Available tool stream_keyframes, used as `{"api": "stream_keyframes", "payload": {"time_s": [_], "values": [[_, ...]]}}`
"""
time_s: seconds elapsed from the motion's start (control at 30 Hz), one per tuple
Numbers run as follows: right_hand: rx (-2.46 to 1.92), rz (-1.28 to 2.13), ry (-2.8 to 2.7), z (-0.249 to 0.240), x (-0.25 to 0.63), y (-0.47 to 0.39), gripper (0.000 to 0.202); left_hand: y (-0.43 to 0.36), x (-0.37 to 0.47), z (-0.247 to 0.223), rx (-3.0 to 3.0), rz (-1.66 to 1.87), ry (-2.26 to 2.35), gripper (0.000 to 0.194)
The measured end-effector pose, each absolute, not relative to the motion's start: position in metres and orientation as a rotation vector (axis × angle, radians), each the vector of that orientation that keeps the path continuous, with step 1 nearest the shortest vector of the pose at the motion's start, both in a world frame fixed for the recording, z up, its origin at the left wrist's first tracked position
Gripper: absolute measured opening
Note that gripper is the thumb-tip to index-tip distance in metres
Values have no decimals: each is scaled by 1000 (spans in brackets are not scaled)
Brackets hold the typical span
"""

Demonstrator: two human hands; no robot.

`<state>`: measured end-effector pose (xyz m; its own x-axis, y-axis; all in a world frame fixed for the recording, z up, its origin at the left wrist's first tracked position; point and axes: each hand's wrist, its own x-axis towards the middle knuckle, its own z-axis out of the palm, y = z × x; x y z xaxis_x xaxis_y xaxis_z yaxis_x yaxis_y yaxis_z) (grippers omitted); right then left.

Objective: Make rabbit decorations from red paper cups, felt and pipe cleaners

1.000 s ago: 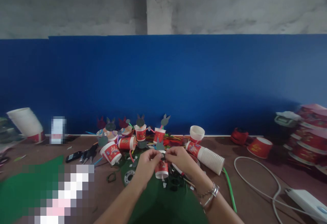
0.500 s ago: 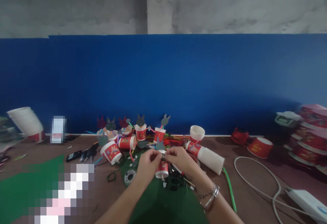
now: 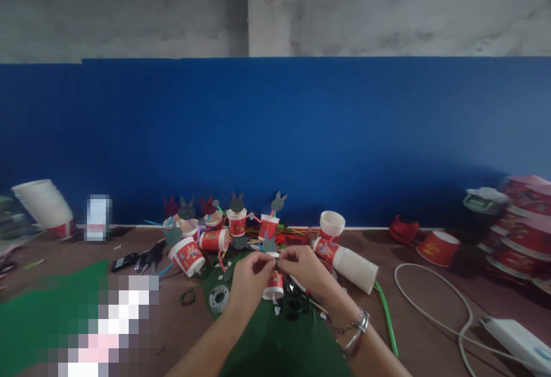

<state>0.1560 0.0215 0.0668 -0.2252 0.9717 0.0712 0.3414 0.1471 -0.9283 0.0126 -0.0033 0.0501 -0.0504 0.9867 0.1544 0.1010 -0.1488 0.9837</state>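
Observation:
My left hand [image 3: 253, 272] and my right hand [image 3: 302, 267] meet fingertip to fingertip in front of a red and white paper cup [image 3: 274, 286]. Both are closed in a pinch on a small dark piece [image 3: 276, 262], whose kind I cannot make out. The cup lies tilted on green paper [image 3: 279, 339], partly hidden by my fingers. A grey paper cutout with pointed ears [image 3: 270, 243] shows at its far end. Right of the cup lie loose black pieces [image 3: 297, 303]; a roll of tape [image 3: 218, 298] is beside my left hand. Bracelets circle my right wrist.
Decorated cups with eared cutouts [image 3: 237, 223] stand behind. A nested cup stack [image 3: 350, 268] lies at right near a green tube [image 3: 390, 322]. A white cable [image 3: 434, 319] loops to a power strip [image 3: 519, 337]. Scissors [image 3: 148, 257] lie left; a blue panel [image 3: 301, 136] rises behind.
My hands stay in nearly the same place. The fingertips have shifted very slightly around the small dark piece, which shows less than before.

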Motion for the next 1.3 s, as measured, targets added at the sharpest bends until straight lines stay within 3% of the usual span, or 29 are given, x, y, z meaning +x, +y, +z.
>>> {"api": "stream_keyframes", "payload": {"time_s": [0.2, 0.33, 0.5, 0.8, 1.3], "values": [[-1246, 1149, -1636, 71, 156, 20, 9, -2, 15, 47, 1222, 1367, 1149, 17], [-1236, 1185, -1644, 72, 156, 19, 10, 0, 11, 52, 1152, 1334, 1043, 52], [-1249, 1179, -1661, 74, 155, 18, 9, 2, 6, 53, 1329, 1198, 1142, 21], [-1213, 1201, -1613, 71, 155, 20, 9, 4, 3, 51, 1379, 1167, 1129, 33], [-1179, 1026, -1736, 65, 157, 25, 20, 2, 6, 56, 1291, 1156, 1003, 22]]}}
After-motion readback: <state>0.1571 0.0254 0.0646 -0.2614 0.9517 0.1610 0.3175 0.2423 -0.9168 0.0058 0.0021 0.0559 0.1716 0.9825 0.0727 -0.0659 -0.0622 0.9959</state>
